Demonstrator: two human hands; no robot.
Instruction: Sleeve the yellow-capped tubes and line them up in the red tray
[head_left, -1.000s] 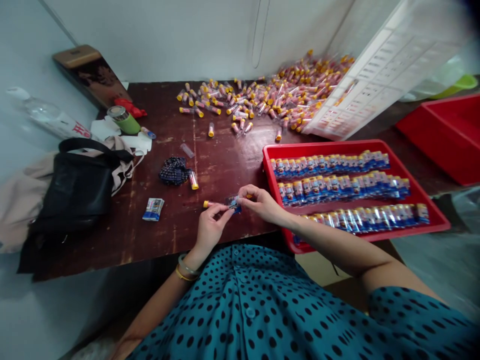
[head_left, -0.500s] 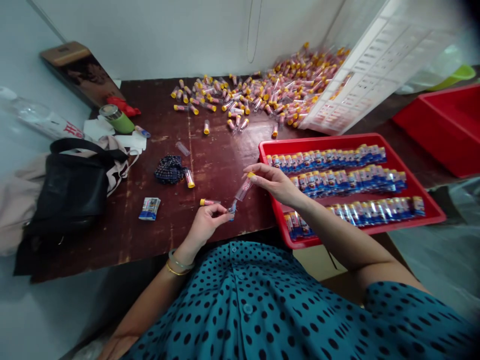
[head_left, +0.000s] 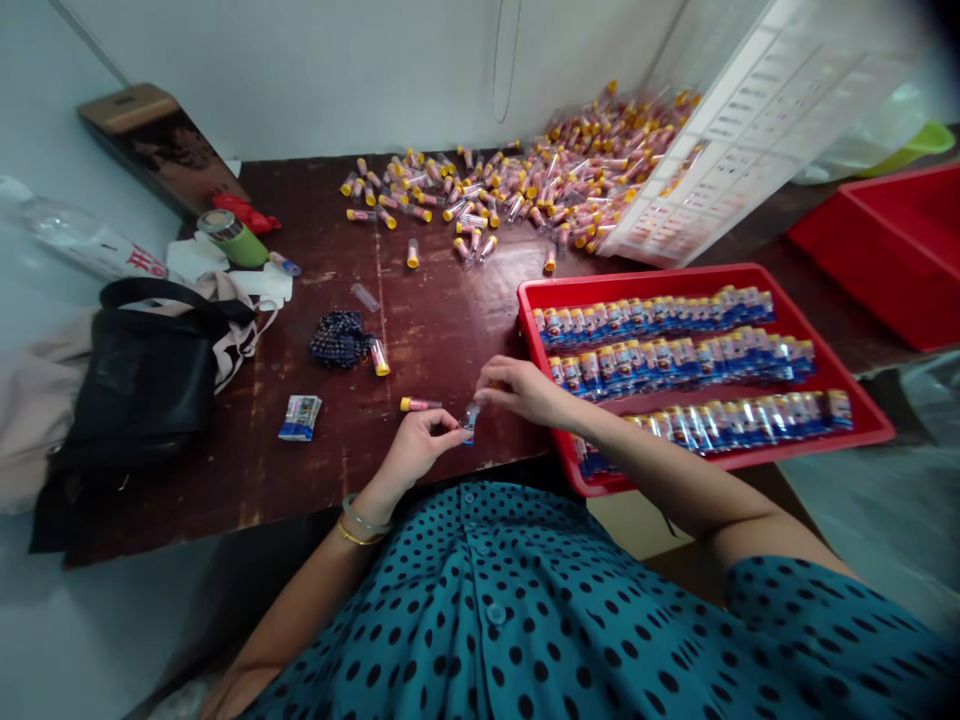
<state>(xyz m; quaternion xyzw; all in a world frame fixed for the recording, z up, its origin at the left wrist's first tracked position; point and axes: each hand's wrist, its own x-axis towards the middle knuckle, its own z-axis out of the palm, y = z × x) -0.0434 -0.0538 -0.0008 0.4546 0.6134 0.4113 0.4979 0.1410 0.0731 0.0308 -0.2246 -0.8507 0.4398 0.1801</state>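
Note:
My left hand [head_left: 421,442] is closed, pinching a small blue-printed plastic sleeve [head_left: 469,434] near the table's front edge. Over it, my right hand [head_left: 525,390] grips a clear candy tube [head_left: 472,412] by its yellow-capped end; the fingers cover most of the cap. The tube's lower end meets the sleeve, but how far inside it sits I cannot tell. Just behind my left hand lies another yellow-capped tube [head_left: 418,404]. A small stack of blue-and-white sleeves [head_left: 300,417] rests to the left.
A red tray [head_left: 870,436] on the right holds rows of sleeved tubes. Behind it a white plastic basket [head_left: 720,170] leans beside a large heap of tubes [head_left: 555,180]. To the left are a dark checked cloth bundle [head_left: 337,338], a black bag [head_left: 139,375] and a green flask [head_left: 240,240].
My right hand has come down and slightly left with the tube, bringing it to the sleeve. My left hand has stayed almost in place, still pinching the sleeve.

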